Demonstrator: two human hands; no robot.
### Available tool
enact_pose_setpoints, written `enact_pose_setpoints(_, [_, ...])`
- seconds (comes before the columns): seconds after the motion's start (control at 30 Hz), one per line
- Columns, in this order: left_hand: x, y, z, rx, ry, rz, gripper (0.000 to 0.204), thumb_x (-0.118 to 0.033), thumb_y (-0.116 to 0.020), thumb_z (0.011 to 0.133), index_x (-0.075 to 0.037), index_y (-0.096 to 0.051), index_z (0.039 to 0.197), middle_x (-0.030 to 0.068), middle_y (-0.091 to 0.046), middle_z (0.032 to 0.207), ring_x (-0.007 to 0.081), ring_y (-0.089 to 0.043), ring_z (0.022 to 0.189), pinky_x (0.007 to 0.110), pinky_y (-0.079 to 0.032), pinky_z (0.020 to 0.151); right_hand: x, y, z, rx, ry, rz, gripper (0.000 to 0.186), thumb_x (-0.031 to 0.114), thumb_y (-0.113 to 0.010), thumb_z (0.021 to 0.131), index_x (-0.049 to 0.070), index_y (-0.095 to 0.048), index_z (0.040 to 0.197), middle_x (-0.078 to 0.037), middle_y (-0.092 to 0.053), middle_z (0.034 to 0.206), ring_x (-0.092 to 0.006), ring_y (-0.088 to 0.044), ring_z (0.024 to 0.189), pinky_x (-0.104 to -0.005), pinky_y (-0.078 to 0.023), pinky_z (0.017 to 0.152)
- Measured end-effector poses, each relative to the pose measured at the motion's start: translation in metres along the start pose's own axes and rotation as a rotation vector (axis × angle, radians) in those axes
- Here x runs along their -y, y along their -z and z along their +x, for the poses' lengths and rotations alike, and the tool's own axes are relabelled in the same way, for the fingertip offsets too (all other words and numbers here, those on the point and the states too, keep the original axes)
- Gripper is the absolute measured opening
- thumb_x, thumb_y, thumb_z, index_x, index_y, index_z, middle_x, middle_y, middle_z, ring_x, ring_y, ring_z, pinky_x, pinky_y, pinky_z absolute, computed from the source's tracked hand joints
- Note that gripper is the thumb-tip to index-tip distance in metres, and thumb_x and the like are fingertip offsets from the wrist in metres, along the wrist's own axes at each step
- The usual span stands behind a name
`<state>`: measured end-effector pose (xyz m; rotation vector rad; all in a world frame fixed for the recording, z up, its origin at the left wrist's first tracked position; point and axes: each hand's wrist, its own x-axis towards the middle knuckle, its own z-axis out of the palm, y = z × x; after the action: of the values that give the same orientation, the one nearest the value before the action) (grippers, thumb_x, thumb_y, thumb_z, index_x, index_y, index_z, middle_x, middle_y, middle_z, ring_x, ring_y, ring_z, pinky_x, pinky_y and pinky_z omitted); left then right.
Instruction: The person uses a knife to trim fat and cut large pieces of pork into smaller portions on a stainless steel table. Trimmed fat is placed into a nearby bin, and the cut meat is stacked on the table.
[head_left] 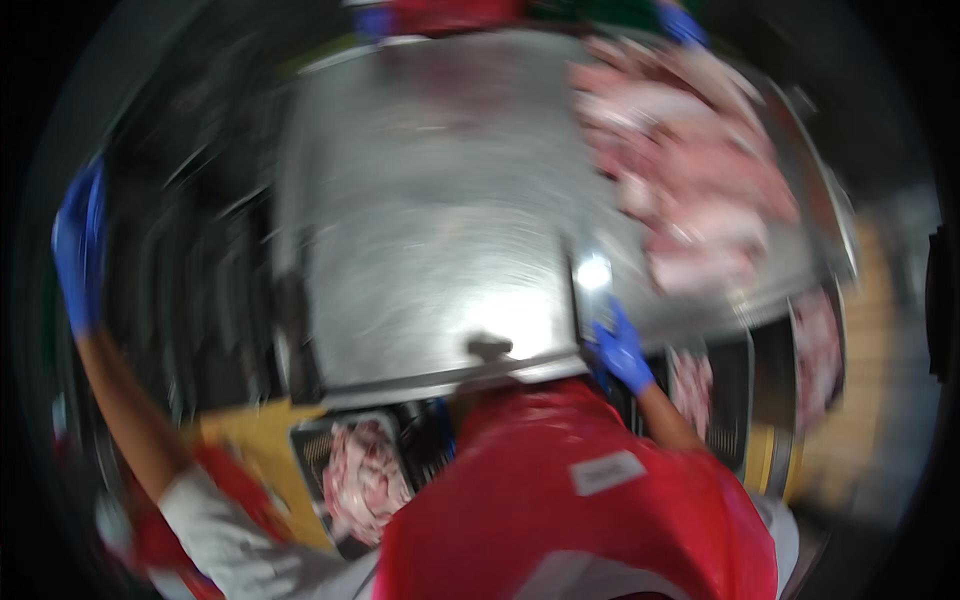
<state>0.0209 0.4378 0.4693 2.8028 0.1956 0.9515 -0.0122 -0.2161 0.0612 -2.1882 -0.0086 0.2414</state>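
My left hand (80, 245), in a blue glove, is stretched out at the far left beside a blurred row of dark containers. Its fingers look straight and together, with nothing visible in them. At the near edge of the metal table (430, 230), my right hand (622, 352), also blue-gloved, has its fingers extended and apart, and I see nothing held. A thin dark strip (573, 290), too blurred to identify, lies just beyond it. A pile of pale pink raw meat (690, 160) covers the table's right part.
Below the table, a black crate of meat pieces (362, 475) sits left of my red apron (560, 500). More trays of meat (692, 390) stand at the right. Across the table are another person's blue-gloved hand (683, 24) and red apron (455, 14). Dark stacked containers (215, 240) fill the left.
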Motion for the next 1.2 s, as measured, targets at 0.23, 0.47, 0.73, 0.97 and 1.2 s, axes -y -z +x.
enact_pose_setpoints(0.23, [-0.325,-0.390,-0.141,0.914,-0.218,-0.539,0.032,-0.015,-0.065,0.091,-0.004,-0.068,0.120,0.0159,-0.072,0.109,0.0196,-0.069,0.095,0.034,-0.054,0.085,-0.069,0.055,-0.066,-0.314,-0.165,0.258,0.019,0.022,-0.057,0.100,0.003,-0.055,0.098,-0.004,-0.063,0.067,-0.0123,-0.058,0.055,-0.0304,-0.045,0.048])
enact_pose_setpoints(0.47, [-0.662,-0.542,-0.259,0.854,-0.840,-0.752,0.043,-0.006,-0.057,0.075,0.002,-0.058,0.117,0.0262,-0.059,0.120,0.0412,-0.056,0.116,0.044,-0.042,0.103,-0.166,0.134,-0.130,-0.618,-0.518,0.325,0.029,0.032,-0.058,0.098,0.004,-0.054,0.097,-0.010,-0.065,0.081,-0.0217,-0.063,0.074,-0.0370,-0.052,0.065])
enact_pose_setpoints(0.73, [-0.799,-0.635,-0.228,0.734,-0.784,-0.138,0.117,-0.042,-0.086,0.057,0.011,-0.031,0.146,0.0304,-0.040,0.148,0.0385,-0.045,0.135,0.042,-0.038,0.112,-0.184,0.157,-0.228,-1.172,-0.386,0.279,0.019,0.021,-0.057,0.097,0.003,-0.053,0.094,-0.017,-0.059,0.072,-0.0321,-0.059,0.062,-0.0427,-0.046,0.060])
enact_pose_setpoints(0.97, [-0.834,-0.652,-0.198,0.902,-0.916,-0.445,0.090,-0.036,-0.086,0.066,0.005,-0.049,0.137,0.0197,-0.061,0.126,0.0253,-0.059,0.117,0.034,-0.047,0.103,-0.154,0.154,-0.241,-1.226,-0.655,0.477,0.028,0.025,-0.053,0.098,0.000,-0.057,0.110,-0.019,-0.061,0.079,-0.0252,-0.062,0.068,-0.0412,-0.049,0.063])
enact_pose_setpoints(1.2, [-0.801,-0.613,-0.181,1.052,-0.882,-0.529,0.084,-0.031,-0.086,0.067,0.002,-0.051,0.136,0.0197,-0.063,0.125,0.0278,-0.061,0.115,0.036,-0.050,0.098,-0.131,0.130,-0.269,-1.263,-0.638,0.338,0.024,0.022,-0.056,0.096,0.001,-0.056,0.109,-0.021,-0.061,0.084,-0.0387,-0.059,0.077,-0.0463,-0.048,0.071])
